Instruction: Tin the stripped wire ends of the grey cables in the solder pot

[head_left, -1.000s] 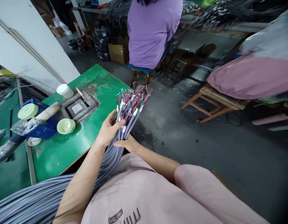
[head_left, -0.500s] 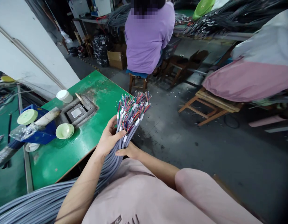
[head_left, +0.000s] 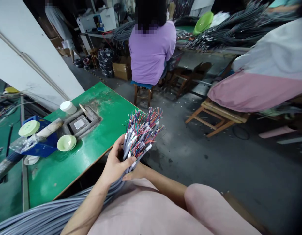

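Observation:
A thick bundle of grey cables (head_left: 75,204) runs from the lower left across my lap and rises in front of me. Its upper end fans out into thin wires (head_left: 144,130) of red, blue, green and white, with white bands where the grey jackets stop. My left hand (head_left: 119,160) is wrapped round the bundle from the left, thumb across its front just below the bands. Lower down, my right hand (head_left: 136,171) grips the same bundle from the right; most of its fingers are hidden behind the cables.
A green table (head_left: 87,163) stands at my left, with a dark soldering-pot-like block (head_left: 80,123), a pale green cup (head_left: 66,143), a white tub (head_left: 67,107) and a blue box (head_left: 40,140) with a hose. A person in purple (head_left: 151,55) sits ahead; a wooden stool (head_left: 217,114) stands right.
Both hands and the cable end have come lower and closer to my lap, with the wire tips tilted more toward me. The view has risen a little, showing a walking person at the back left.

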A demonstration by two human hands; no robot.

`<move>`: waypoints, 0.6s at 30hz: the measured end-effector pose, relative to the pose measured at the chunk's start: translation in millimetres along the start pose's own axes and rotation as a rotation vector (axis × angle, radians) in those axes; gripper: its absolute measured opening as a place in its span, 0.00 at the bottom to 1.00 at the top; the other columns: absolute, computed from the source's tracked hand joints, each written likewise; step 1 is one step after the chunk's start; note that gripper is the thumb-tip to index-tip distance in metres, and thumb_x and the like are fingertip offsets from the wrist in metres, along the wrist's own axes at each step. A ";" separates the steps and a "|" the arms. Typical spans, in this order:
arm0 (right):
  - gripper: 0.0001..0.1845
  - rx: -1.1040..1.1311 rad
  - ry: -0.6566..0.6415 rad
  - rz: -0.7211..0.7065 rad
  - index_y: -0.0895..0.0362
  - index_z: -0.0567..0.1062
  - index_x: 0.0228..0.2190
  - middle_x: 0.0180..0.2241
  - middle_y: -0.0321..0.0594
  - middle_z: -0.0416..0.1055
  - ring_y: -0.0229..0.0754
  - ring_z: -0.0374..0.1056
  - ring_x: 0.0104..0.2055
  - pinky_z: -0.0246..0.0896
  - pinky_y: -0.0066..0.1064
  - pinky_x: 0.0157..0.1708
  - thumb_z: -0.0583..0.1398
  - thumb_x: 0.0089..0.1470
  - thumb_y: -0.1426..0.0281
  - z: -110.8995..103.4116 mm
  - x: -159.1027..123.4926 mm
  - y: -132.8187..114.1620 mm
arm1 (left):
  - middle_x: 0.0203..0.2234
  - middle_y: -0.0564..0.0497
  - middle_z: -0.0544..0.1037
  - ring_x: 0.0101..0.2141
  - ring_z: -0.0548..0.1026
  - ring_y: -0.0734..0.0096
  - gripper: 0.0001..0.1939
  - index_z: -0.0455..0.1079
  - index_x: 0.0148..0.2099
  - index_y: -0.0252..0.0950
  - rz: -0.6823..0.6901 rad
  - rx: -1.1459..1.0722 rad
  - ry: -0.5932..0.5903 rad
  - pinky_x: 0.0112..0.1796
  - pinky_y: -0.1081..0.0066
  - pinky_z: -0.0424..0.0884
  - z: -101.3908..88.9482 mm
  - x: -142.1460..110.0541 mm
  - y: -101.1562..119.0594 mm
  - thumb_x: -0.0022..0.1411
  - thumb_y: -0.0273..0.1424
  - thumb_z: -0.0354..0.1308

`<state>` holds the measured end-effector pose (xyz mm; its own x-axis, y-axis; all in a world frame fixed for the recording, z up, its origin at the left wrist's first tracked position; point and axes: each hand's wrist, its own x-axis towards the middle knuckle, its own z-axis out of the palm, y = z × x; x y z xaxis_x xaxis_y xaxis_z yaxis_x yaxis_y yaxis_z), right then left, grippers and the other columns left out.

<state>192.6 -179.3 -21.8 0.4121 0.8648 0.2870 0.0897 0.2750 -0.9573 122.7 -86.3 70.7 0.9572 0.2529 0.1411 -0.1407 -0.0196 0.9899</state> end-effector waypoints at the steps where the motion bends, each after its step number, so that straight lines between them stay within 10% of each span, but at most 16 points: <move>1: 0.40 -0.012 -0.021 -0.013 0.56 0.73 0.47 0.51 0.46 0.69 0.53 0.57 0.60 0.50 0.46 0.61 0.70 0.32 0.52 -0.1 -1.0 -0.1 | 0.60 0.43 0.62 0.57 0.64 0.57 0.38 0.54 0.63 0.41 0.003 0.003 0.000 0.58 0.60 0.59 0.8 -1.9 0.5 0.53 0.34 0.65; 18: 0.48 -0.048 -0.036 -0.042 0.55 0.65 0.56 0.56 0.47 0.64 0.53 0.53 0.63 0.46 0.48 0.62 0.71 0.33 0.60 0.3 -6.5 -5.1 | 0.58 0.47 0.66 0.55 0.67 0.61 0.36 0.57 0.62 0.45 0.033 -0.011 0.009 0.55 0.65 0.63 3.3 -10.3 -2.7 0.53 0.32 0.66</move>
<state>189.3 -186.2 -18.8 0.3742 0.8677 0.3272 0.1497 0.2917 -0.9447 114.1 -92.1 66.7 0.9496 0.2611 0.1732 -0.1748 -0.0173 0.9845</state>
